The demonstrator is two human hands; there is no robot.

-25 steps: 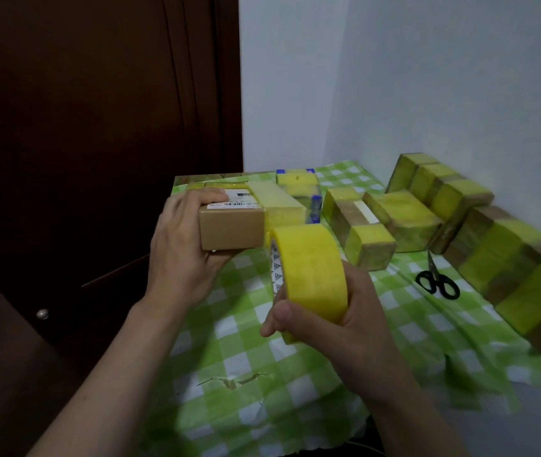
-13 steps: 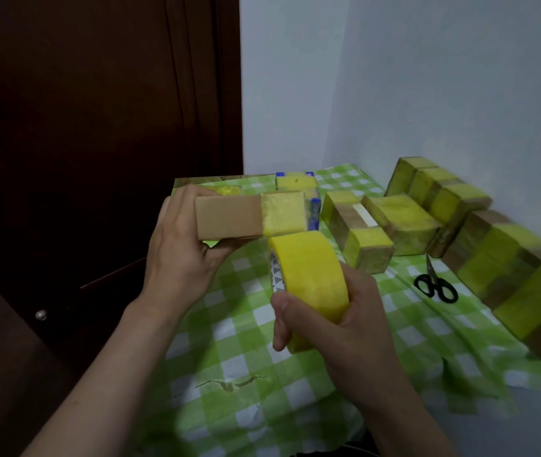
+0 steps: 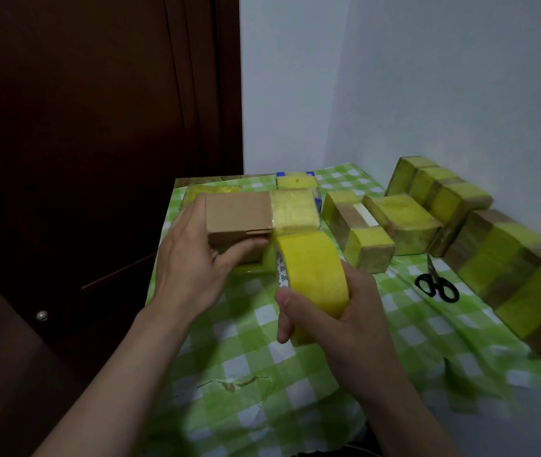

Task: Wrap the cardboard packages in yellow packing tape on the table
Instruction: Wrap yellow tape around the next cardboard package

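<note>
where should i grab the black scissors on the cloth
Take the scissors by their two black loop handles, coming from above on the near side. They lie flat and closed on the checked cloth, loops toward the person, blades pointing away toward the wrapped boxes.

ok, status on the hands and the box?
Left hand grips cardboard box, one end taped yellow. Right hand grips tape roll at that end. Scissors lie clear.
</note>
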